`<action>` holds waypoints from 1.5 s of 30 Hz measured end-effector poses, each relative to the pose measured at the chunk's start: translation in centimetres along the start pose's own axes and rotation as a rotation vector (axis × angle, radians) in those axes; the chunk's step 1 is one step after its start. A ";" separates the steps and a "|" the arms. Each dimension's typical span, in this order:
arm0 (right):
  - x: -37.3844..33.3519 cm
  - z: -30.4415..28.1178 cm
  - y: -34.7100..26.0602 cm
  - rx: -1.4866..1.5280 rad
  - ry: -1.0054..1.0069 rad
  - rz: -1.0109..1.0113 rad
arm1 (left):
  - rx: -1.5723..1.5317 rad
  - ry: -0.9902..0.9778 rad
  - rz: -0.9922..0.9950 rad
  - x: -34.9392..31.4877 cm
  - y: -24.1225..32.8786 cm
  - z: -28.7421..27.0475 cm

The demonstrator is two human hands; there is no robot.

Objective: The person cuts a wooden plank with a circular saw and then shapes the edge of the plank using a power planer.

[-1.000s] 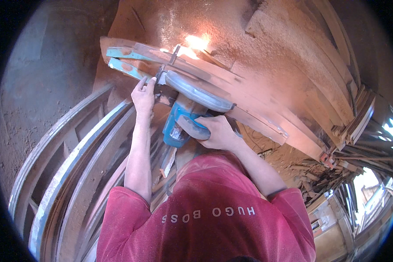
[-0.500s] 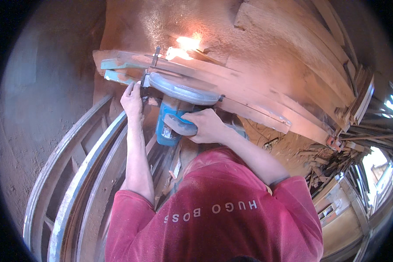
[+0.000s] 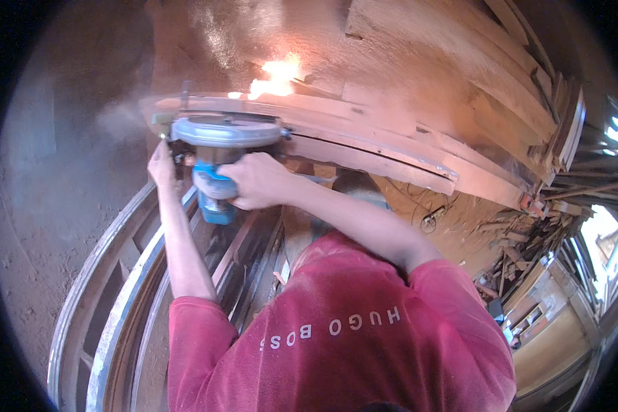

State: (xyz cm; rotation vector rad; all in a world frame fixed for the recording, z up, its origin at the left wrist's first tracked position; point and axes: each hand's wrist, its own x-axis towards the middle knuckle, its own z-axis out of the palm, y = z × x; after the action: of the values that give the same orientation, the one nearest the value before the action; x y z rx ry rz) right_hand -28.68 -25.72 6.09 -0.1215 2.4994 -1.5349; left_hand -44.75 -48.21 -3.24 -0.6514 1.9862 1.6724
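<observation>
A circular saw (image 3: 228, 132) with a silver blade guard and blue motor body rests near the left end of a long wooden plank (image 3: 371, 163). My right hand (image 3: 259, 180) is wrapped round its rear handle. At the saw's front edge, my left hand (image 3: 162, 165) has its fingers closed on what looks like the saw's base or side guide; blur hides the exact hold. A dark straight cut line runs along the plank to the right of the saw. The guard hides the blade. Pale dust drifts off the plank's left end.
Curved wooden frames (image 3: 110, 275) stand at the lower left. Larger boards (image 3: 446, 69) lie beyond the plank. A pile of scrap wood (image 3: 511, 254) and a cable (image 3: 429, 220) are on the right. A bright light patch (image 3: 275, 79) falls behind the plank.
Both my hands and the circular saw have moved left along the plank, exposing more of the cut line. A dust puff now shows at the left end, and the teal-painted end there is mostly covered.
</observation>
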 end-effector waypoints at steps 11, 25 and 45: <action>1.7 -2.8 -4.5 0.152 0.173 -0.145 | -0.086 0.004 0.246 -8.0 13.4 -9.1; -46.5 -17.2 -2.1 -0.455 0.909 0.620 | 1.080 -0.462 1.183 -26.2 -9.8 23.3; -77.8 11.6 8.6 0.187 1.853 1.510 | 1.729 -1.056 0.796 -18.6 -8.8 44.3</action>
State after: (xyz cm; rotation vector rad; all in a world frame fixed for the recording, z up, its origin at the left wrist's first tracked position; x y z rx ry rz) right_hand 50.07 -18.21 3.58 3.2927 1.4039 -0.8385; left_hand -22.74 -4.60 -5.30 1.3933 1.8852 -0.1260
